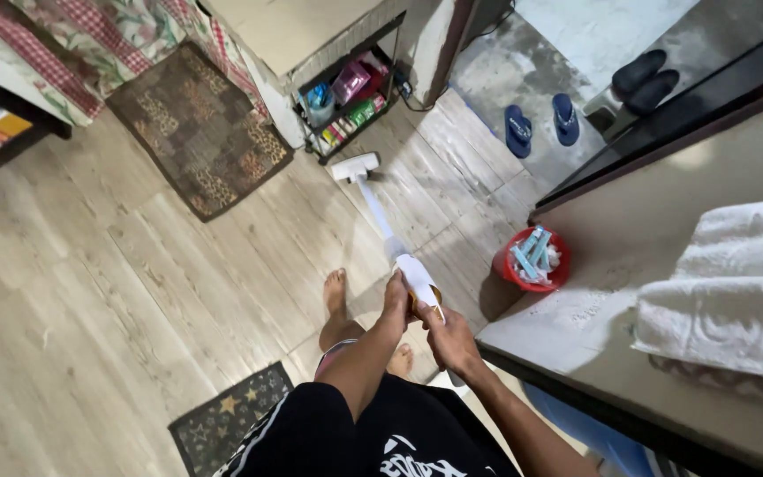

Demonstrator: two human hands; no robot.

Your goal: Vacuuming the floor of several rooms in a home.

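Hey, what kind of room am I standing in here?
Likely a lived-in room of a home, perhaps a bedroom. A floral patchwork bedspread lies by a brown patterned floor mat, blue rubber slippers wait at the doorway, and both hands grip a white stick vacuum cleaner on the wood-look floor.

A white stick vacuum cleaner (pixel 381 208) is held tilted, its flat floor head set on the pale wood-plank floor (pixel 117 291) near a low shelf. Its slim tube slopes up to the white body, which is gripped at the top.
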